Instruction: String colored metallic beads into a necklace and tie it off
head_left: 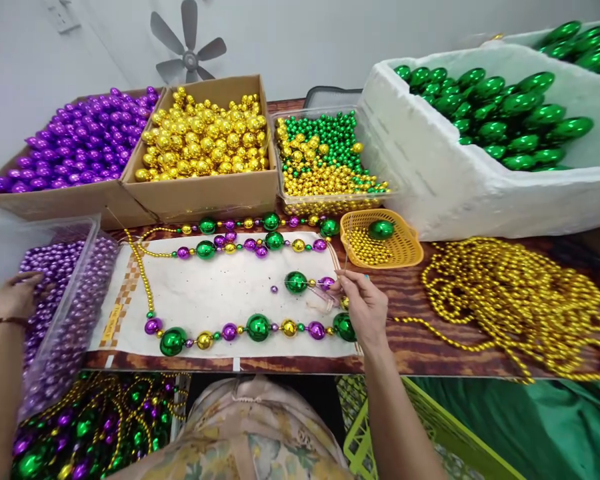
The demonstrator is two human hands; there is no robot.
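Note:
My right hand rests on the wooden table, fingers pinched on a thin needle or thread beside a green bead and a purple bead. A bead strand of green, purple and gold loops over the white cloth. My left hand reaches into a clear tub of small purple beads, fingers curled down among them.
Cardboard boxes of purple balls and gold balls stand at the back, with a clear tub of green and gold beads. An orange basket, a foam box of green ovals, a gold bead pile.

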